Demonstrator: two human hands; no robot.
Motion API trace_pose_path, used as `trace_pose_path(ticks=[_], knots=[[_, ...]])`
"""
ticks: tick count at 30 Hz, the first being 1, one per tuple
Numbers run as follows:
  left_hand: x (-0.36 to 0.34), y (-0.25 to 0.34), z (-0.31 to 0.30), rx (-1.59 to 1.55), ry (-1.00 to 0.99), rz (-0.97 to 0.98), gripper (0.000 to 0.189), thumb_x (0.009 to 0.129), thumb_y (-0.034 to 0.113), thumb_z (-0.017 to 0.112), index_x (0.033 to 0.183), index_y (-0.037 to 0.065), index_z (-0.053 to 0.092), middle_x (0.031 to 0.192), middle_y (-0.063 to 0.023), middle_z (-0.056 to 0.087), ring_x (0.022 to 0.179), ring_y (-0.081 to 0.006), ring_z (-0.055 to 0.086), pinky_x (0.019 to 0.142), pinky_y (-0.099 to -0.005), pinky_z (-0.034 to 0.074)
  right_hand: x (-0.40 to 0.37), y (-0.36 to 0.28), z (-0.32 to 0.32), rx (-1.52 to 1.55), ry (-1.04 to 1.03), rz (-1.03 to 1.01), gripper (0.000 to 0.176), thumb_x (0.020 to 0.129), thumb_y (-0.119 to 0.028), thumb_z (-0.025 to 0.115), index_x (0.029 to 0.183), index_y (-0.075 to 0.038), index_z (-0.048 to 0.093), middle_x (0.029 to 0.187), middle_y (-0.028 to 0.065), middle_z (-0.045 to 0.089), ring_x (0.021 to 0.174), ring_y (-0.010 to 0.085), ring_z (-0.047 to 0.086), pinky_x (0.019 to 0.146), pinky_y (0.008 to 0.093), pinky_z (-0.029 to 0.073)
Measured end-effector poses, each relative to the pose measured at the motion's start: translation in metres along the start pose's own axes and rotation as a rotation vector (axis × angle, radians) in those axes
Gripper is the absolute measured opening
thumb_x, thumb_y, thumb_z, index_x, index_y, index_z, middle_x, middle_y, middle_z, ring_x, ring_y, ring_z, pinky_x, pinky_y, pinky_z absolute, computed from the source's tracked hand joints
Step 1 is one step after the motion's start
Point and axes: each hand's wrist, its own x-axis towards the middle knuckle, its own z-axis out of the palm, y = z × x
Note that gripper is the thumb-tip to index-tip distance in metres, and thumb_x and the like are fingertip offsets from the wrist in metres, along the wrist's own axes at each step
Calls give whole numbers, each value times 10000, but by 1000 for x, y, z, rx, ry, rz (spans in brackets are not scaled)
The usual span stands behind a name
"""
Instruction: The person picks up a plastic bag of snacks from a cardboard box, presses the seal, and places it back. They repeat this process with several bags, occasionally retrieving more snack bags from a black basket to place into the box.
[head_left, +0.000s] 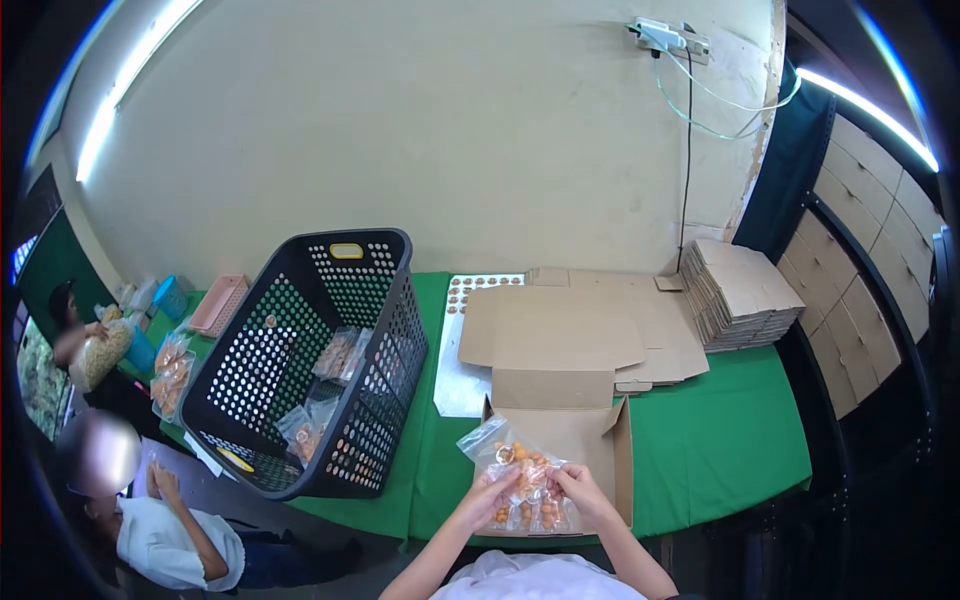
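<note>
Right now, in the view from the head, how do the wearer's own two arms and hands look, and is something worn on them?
The left hand and right hand wear no gloves. The left forearm and right forearm show no sleeves, watch or bracelet. Between them, a whitish garment is visible. Rings would be too small to tell.
</note>
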Motion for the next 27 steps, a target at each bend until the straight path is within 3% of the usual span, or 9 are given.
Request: trace_pose_path(ticks=[3,6,9,12,16,21,24,27], knots=[[-10,0,3,-56,-44,32,232,836,132,552,1043,41,499,958,-29,563,821,-108,577,713,-232,486,11,14,-9,147,-278,146,334,880,-214,454,600,-37,495,528,-15,422,467,60,354,447,205,282],[-12,-2,-4,-87,-87,-106,211,842,158,546,1020,49,510,940,-29,568,788,-97,573,644,-200,490,15,21,-2,101,-287,69,335,881,-273,447,655,-36,520,561,-30,399,480,60,330,440,208,267],[-1,-18,-20,-284,-5,-198,195,843,199,548,962,47,525,878,-23,573,711,-86,562,589,-172,482,9,13,15,139,-220,61,339,880,-288,459,657,-40,518,571,-27,414,502,55,350,456,204,280],[0,-21,-24,-237,64,-117,192,840,232,554,904,52,534,816,-11,569,648,-73,543,593,-176,478,5,11,24,-110,-212,-67,351,873,-322,479,661,-47,525,573,-29,424,522,52,368,481,198,301],[-1,-21,-30,30,50,68,199,845,251,546,884,56,535,791,-8,564,634,-65,539,611,-189,475,12,3,9,-72,-189,-86,303,863,-282,510,685,-39,537,583,-15,467,533,58,409,502,198,335],[-18,0,-14,-14,108,22,207,848,253,542,896,52,543,798,-2,563,664,-54,530,622,-182,458,14,0,1,-149,-281,-54,218,832,-236,562,760,-31,578,641,3,543,585,59,476,560,195,380],[-26,13,-11,-44,34,-97,212,850,245,540,926,47,540,833,-1,569,711,-50,541,636,-176,455,21,11,4,-77,-302,-63,190,817,-214,577,780,-28,585,663,10,566,606,62,497,580,202,400],[-14,-2,-39,92,-35,-84,214,849,235,541,950,46,532,853,-6,573,740,-56,553,654,-175,458,21,6,11,-108,-321,-22,202,817,-223,573,802,-23,588,683,17,579,613,63,501,597,209,412]])
